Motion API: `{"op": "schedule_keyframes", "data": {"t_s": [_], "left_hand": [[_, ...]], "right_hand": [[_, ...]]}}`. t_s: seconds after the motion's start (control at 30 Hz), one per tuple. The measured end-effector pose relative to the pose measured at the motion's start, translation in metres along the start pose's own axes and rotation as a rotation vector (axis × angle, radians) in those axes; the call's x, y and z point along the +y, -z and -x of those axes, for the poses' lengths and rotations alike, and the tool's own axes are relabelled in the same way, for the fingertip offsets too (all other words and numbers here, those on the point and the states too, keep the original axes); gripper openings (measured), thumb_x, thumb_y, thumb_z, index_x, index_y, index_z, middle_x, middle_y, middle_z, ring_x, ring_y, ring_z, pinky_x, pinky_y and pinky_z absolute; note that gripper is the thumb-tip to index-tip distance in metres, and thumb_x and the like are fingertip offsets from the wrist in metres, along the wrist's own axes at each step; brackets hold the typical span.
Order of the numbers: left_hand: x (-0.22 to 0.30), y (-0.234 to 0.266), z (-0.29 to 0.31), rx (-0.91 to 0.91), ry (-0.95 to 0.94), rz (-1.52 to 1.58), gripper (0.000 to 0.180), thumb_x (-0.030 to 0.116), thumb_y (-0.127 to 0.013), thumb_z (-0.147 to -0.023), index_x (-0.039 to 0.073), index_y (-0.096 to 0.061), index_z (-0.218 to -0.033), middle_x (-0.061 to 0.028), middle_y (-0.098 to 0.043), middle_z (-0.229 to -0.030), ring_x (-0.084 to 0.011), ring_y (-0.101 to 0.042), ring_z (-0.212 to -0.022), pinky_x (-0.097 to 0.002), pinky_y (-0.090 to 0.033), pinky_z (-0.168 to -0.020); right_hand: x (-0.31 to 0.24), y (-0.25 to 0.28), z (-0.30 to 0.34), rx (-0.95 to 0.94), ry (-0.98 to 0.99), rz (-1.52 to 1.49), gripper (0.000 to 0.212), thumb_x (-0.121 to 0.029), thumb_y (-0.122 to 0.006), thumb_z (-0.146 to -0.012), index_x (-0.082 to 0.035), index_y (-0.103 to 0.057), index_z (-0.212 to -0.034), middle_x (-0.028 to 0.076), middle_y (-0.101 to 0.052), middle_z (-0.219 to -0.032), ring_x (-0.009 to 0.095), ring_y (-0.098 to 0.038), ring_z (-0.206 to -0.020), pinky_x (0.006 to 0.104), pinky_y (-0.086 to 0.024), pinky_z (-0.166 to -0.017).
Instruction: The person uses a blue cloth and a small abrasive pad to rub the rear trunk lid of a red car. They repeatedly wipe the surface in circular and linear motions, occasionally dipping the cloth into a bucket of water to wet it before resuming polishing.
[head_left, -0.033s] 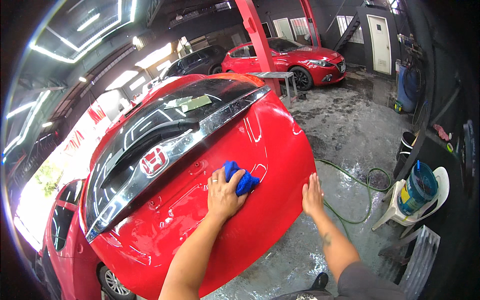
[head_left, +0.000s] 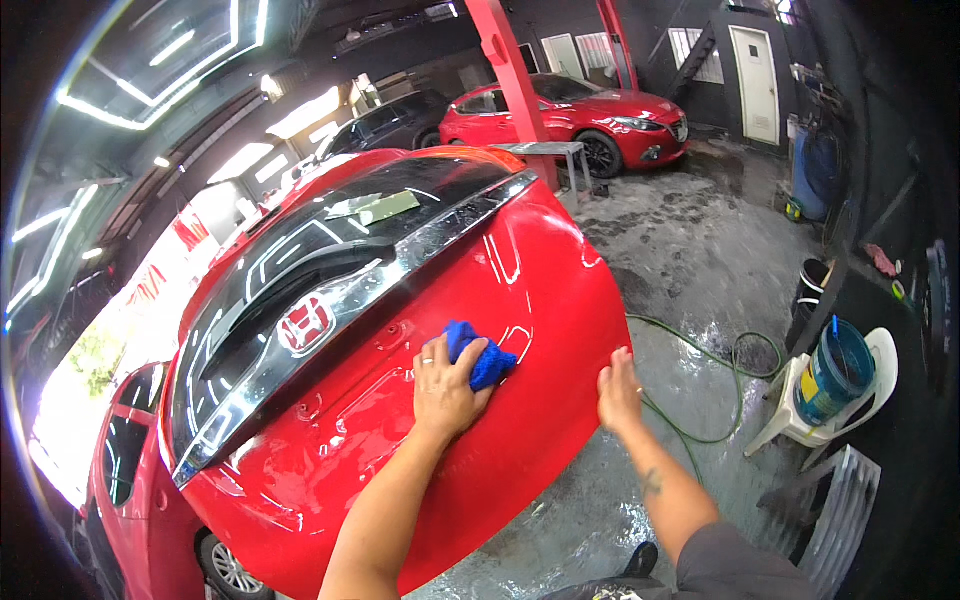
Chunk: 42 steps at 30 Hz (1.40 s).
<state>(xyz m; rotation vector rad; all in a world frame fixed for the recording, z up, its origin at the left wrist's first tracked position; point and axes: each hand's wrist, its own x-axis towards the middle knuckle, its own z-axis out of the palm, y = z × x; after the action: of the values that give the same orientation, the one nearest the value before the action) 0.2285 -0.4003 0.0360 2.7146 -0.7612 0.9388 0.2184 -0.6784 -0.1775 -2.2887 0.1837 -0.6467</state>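
A raised red car tailgate [head_left: 400, 480] fills the middle of the head view, with a chrome trim strip [head_left: 255, 375] and a dark rear window above it. My left hand [head_left: 447, 393] lies on the red panel, wearing a ring, its fingers closed on a bunched blue cloth [head_left: 487, 368] pressed against the paint. At the tailgate's right edge is my right hand [head_left: 620, 392], fingers stretched out and nothing in them. Whether its palm touches the edge I cannot tell. Light reflections streak the glossy panel. A rear wiper [head_left: 300, 265] crosses the window.
To the right, a blue bucket [head_left: 828, 390] stands on a white plastic chair [head_left: 885, 365]. A green hose [head_left: 738, 385] coils over the wet floor. A red lift post [head_left: 512, 80], a metal bench [head_left: 540, 149] and another red car [head_left: 610, 125] stand farther back.
My right hand has shifted slightly left and turned a little at the panel's edge. My left hand and the blue cloth have hardly moved.
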Motion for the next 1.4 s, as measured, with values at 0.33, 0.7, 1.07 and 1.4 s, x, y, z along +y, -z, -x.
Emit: {"op": "schedule_keyframes", "data": {"t_s": [0.33, 0.7, 1.07, 1.4], "left_hand": [[-0.005, -0.009, 0.011, 0.006, 0.009, -0.031, 0.078, 0.014, -0.093, -0.071, 0.023, -0.068, -0.145, -0.0266, -0.058, -0.143, -0.0504, -0.056, -0.134, -0.0615, -0.045, -0.118], [-0.007, -0.019, 0.012, 0.015, 0.029, -0.047, 0.072, 0.017, -0.090, -0.076, 0.021, -0.069, -0.144, -0.0278, -0.060, -0.141, -0.0507, -0.056, -0.133, -0.0611, -0.046, -0.116], [-0.013, -0.018, 0.013, -0.045, 0.095, -0.061, 0.077, 0.015, -0.091, -0.073, 0.023, -0.066, -0.145, -0.0319, -0.053, -0.152, -0.0548, -0.052, -0.142, -0.0646, -0.042, -0.122], [-0.017, -0.018, 0.013, -0.028, 0.084, -0.106, 0.078, 0.017, -0.091, -0.069, 0.020, -0.066, -0.143, -0.0301, -0.059, -0.144, -0.0532, -0.056, -0.134, -0.0643, -0.045, -0.118]], "right_hand": [[-0.015, 0.007, -0.011, -0.072, -0.117, 0.002, 0.071, -0.045, -0.036, -0.121, -0.002, -0.026, -0.176, 0.020, -0.021, -0.186, 0.037, -0.021, -0.173, 0.0720, -0.018, -0.133], [-0.014, 0.013, 0.018, -0.156, 0.040, -0.026, 0.070, -0.044, -0.042, -0.119, -0.005, -0.029, -0.176, 0.015, -0.018, -0.188, 0.033, -0.019, -0.174, 0.0750, -0.015, -0.133], [0.062, 0.031, -0.059, -0.179, 0.441, 0.038, 0.069, -0.032, -0.052, -0.116, -0.005, -0.030, -0.176, 0.016, -0.025, -0.186, 0.032, -0.024, -0.173, 0.0744, -0.017, -0.132], [0.076, 0.036, -0.090, -0.222, 0.525, -0.154, 0.070, -0.034, -0.048, -0.117, -0.005, -0.027, -0.177, 0.016, -0.026, -0.186, 0.033, -0.022, -0.173, 0.0704, -0.014, -0.134]]}}
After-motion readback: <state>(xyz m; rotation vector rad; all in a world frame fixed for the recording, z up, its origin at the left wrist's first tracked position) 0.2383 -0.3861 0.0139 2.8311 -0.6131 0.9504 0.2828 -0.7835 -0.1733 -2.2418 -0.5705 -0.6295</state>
